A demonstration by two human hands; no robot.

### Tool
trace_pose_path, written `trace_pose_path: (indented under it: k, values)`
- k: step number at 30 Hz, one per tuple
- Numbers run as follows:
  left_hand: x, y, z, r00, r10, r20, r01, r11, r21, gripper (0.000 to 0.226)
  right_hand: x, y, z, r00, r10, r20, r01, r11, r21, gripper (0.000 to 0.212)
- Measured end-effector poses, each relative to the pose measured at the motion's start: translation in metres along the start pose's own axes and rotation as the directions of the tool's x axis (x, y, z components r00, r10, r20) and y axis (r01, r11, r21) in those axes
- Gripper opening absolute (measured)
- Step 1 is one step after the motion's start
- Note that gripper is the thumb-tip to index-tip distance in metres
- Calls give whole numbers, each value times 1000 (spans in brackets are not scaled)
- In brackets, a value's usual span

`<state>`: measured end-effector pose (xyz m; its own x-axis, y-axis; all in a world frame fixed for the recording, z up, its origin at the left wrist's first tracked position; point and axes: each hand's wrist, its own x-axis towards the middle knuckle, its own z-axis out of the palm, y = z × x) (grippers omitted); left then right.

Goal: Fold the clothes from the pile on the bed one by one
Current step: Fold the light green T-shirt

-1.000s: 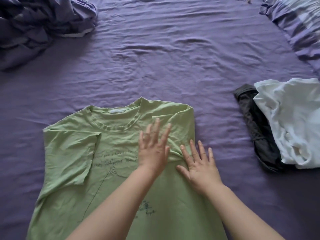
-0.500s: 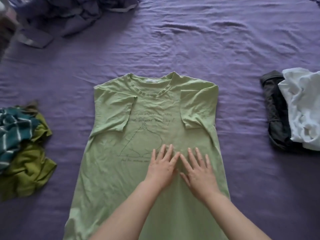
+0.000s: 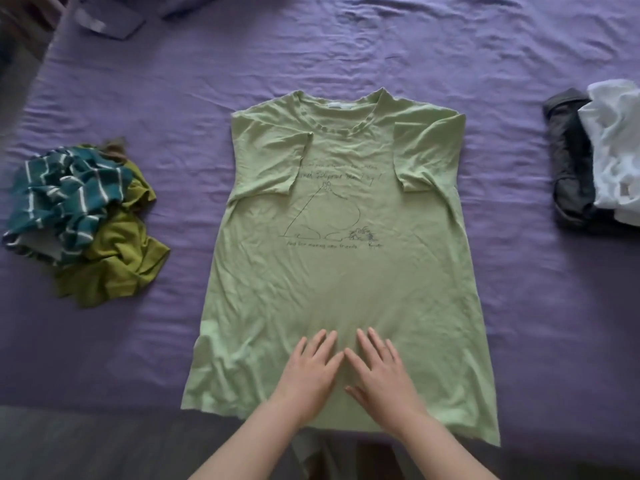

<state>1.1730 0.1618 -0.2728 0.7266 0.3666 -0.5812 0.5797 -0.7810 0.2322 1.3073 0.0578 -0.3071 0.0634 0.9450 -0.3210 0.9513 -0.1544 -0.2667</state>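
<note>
A light green T-shirt (image 3: 343,278) with a line drawing lies flat, front up, on the purple bed sheet (image 3: 346,57). Both its short sleeves are folded in over the chest. My left hand (image 3: 308,372) and my right hand (image 3: 382,372) rest side by side, palms down with straight fingers, on the shirt's lower part near the hem. To the left sits a crumpled pile: a teal striped garment (image 3: 65,199) on top of an olive-green one (image 3: 117,258).
At the right edge lie a dark grey garment (image 3: 568,161) and a white one (image 3: 613,147) partly over it. A dark flat object (image 3: 110,20) sits at the top left. The bed's front edge runs just below the hem.
Both hands have slid down the shirt from the chest to near the hem, flattening it. The view has pulled back, and the pile on the left has come into sight.
</note>
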Motion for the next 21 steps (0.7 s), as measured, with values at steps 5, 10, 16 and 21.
trace_pose_path:
  k: [5, 10, 16, 21]
  values:
    - [-40, -14, 36, 979, 93, -179, -90, 996, 25, 21, -37, -29, 20, 998, 0, -63, 7, 993, 118, 66]
    - [-65, -18, 49, 971, 123, -204, -123, 992, 12, 17, -60, -52, 35, 986, 125, -106, -98, 967, 233, 53]
    - [-58, -18, 63, 995, 46, -85, -42, 998, 56, 55, -56, -59, 38, 979, 175, -105, -158, 976, 150, 73]
    - [-48, -20, 59, 985, 129, -111, -111, 982, 155, 52, -55, -51, 40, 986, 114, -123, -106, 992, 70, 58]
